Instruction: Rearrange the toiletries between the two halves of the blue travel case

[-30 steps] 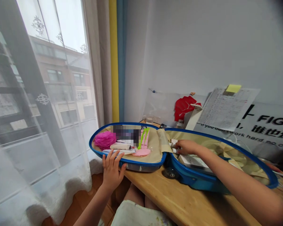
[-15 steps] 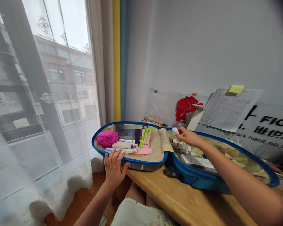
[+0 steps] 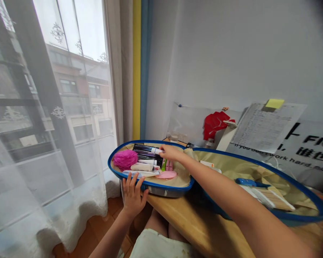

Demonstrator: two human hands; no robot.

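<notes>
A small blue suitcase lies opened in two halves, its left half (image 3: 174,190) nearest my hands. On that half's front rim rests my left hand (image 3: 134,195), fingers spread. My right hand (image 3: 169,152) reaches across and pinches a small white bottle (image 3: 156,151) over several dark pens (image 3: 144,147). The bottle is partly hidden by my fingers. Close by in the same half are a pink mesh bath puff (image 3: 125,159), a pale tube (image 3: 142,167), pink-and-green packets (image 3: 169,165) and a flat pink piece (image 3: 166,175).
The suitcase's right half (image 3: 312,211) holds a blue-handled item (image 3: 249,182) and a pack of thin wooden sticks (image 3: 276,200); my forearm covers part of it. Beneath is a wooden desk (image 3: 174,218). A sheer curtain (image 3: 78,200) hangs left; papers on a clipboard (image 3: 269,125) stand behind.
My right hand has moved left from the right half to above the left half, carrying the white bottle. My left hand stays on the rim. The view has shifted slightly.
</notes>
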